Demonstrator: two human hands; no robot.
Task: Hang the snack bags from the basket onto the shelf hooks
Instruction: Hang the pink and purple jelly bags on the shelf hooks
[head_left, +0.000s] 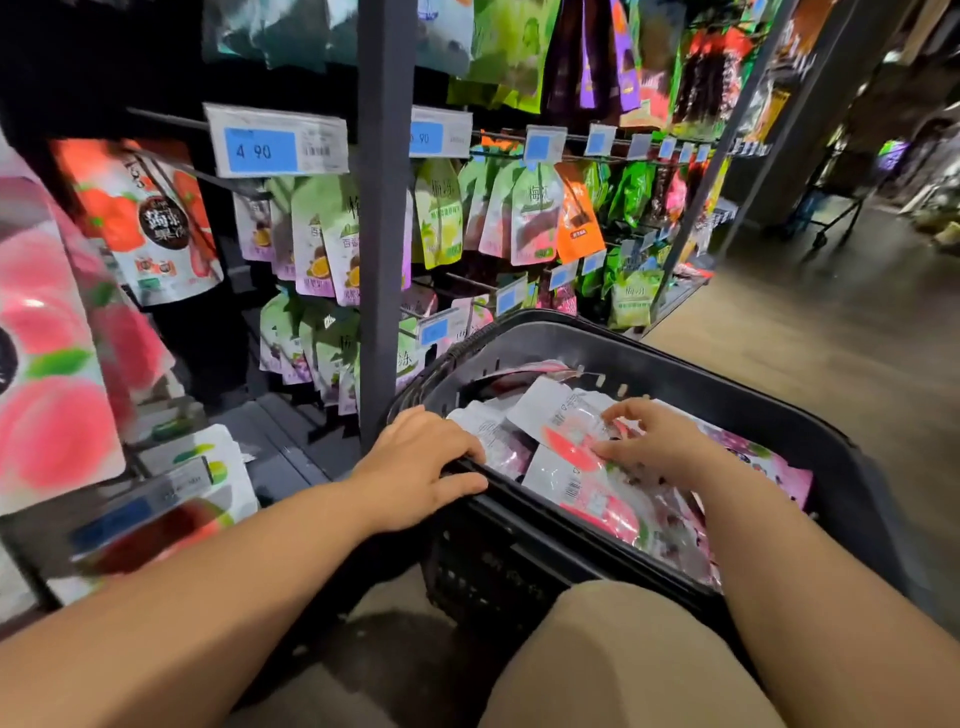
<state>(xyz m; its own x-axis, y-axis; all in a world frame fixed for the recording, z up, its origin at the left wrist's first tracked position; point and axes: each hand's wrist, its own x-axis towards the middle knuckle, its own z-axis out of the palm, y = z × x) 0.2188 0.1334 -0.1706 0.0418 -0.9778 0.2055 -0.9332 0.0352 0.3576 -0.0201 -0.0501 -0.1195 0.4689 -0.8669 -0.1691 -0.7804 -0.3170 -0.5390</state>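
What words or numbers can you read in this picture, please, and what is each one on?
"4 90": blue price tag, left of the post.
"90": next price tag, its start hidden by the post.
Snack bags, barcodes, smaller tags: print too blurred or small to read.

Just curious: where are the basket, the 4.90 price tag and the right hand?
basket (675, 364): head view, far wall.
4.90 price tag (260, 150): head view, blue patch.
right hand (657, 441): head view, back of hand.

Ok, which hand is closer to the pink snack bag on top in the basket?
Right. The right hand rests on the pink snack bag inside the basket; the left hand grips the basket's near rim, to the bag's left.
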